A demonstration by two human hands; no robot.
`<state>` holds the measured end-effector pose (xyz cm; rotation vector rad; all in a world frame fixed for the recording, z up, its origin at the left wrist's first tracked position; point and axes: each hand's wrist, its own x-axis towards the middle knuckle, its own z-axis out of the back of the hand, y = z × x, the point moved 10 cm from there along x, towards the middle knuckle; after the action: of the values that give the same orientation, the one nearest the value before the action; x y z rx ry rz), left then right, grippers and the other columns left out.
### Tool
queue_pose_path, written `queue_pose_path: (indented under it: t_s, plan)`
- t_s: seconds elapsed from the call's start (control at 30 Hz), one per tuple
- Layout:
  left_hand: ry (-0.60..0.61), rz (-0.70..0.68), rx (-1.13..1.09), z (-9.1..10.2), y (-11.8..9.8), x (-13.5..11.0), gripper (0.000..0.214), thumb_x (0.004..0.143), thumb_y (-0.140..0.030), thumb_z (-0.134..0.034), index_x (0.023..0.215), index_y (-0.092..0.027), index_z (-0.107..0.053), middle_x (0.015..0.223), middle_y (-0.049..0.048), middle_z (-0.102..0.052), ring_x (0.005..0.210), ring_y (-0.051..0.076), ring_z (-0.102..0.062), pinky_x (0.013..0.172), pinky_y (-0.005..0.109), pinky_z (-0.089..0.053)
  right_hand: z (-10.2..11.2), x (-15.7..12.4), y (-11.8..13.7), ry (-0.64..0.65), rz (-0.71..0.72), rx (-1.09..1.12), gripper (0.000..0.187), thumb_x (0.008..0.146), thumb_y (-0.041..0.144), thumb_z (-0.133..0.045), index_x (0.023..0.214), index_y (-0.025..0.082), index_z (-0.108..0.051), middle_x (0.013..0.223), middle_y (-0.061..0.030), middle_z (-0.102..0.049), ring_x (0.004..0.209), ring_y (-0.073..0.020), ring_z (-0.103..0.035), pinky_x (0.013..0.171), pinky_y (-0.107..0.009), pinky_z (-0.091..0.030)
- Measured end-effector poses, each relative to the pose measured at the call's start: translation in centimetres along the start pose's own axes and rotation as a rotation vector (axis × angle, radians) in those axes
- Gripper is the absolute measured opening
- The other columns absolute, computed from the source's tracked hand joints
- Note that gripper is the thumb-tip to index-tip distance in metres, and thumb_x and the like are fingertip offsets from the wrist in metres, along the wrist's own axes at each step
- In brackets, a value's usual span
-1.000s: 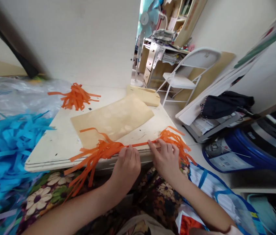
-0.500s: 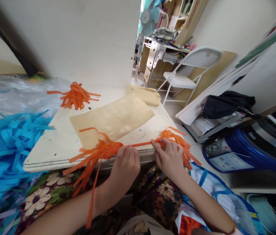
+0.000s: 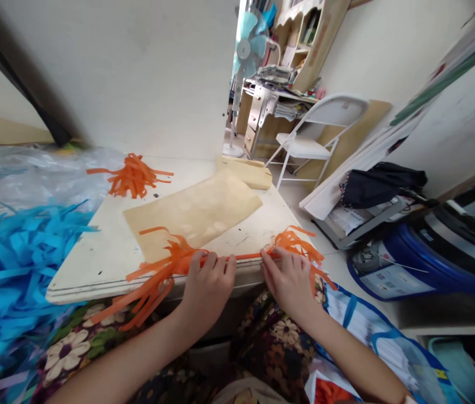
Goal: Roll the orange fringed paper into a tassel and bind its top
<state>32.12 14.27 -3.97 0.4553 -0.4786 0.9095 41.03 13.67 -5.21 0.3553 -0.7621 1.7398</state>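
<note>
An orange paper tassel garland [image 3: 245, 256] runs along the front edge of the white tabletop [image 3: 90, 252], its middle twisted into a thin cord. One fringed end [image 3: 174, 261] spreads to the left, with strips hanging over the edge; the other [image 3: 294, 241] fans out at the right. My left hand [image 3: 210, 280] is closed on the cord beside the left fringe. My right hand [image 3: 287, 278] pinches it near the right fringe. Both sets of fingertips are partly hidden. Behind them lies a flat sheet of tan paper [image 3: 195, 210].
Another orange tassel [image 3: 134, 175] rests at the table's back left. A rolled tan paper [image 3: 248, 173] lies at the back. Blue paper fringe [image 3: 22, 252] heaps at the left. A white folding chair [image 3: 307, 143] and a blue bucket [image 3: 392, 275] stand on the right.
My left hand has shifted slightly left along the cord and its fingers now lie over it. The left fringe strips have swung. The camera view has tilted slightly.
</note>
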Motion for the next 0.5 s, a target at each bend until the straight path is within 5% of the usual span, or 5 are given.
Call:
queue_pose_path:
  t_s: [0.1,0.33,0.5]
  plan:
    - [0.009,-0.025,-0.039,0.0,0.1,0.0,0.024,0.071,-0.008,-0.045,0.089,-0.017,-0.058,0.065,0.0021,-0.057,0.069,0.019,-0.048,0.07,0.035,-0.029,0.8,-0.2,0.2,-0.089,0.041,-0.012,0.017,0.078,0.023,-0.047,0.088,0.019,-0.06,0.088,-0.0055,-0.056,0.076,-0.0172,-0.04,0.071,-0.033,-0.025]
    - [0.105,-0.088,-0.065,-0.6,-0.4,-0.2,0.025,0.073,-0.007,-0.04,0.09,-0.017,-0.056,0.07,0.0042,-0.055,0.073,0.02,-0.047,0.068,0.035,-0.028,1.5,0.1,1.8,-0.058,0.275,-0.037,0.016,0.077,0.011,-0.045,0.079,0.017,-0.059,0.094,-0.0027,-0.056,0.092,-0.0169,-0.038,0.082,-0.036,-0.022]
    - [0.273,-0.189,-0.248,-0.4,-2.0,-1.2,0.034,0.071,-0.008,-0.039,0.101,-0.017,-0.052,0.078,0.0065,-0.054,0.075,0.02,-0.047,0.068,0.035,-0.03,3.1,-0.1,2.5,0.238,0.513,0.139,0.013,0.075,0.014,-0.047,0.071,0.018,-0.058,0.101,-0.0018,-0.053,0.096,-0.0182,-0.039,0.087,-0.04,-0.02]
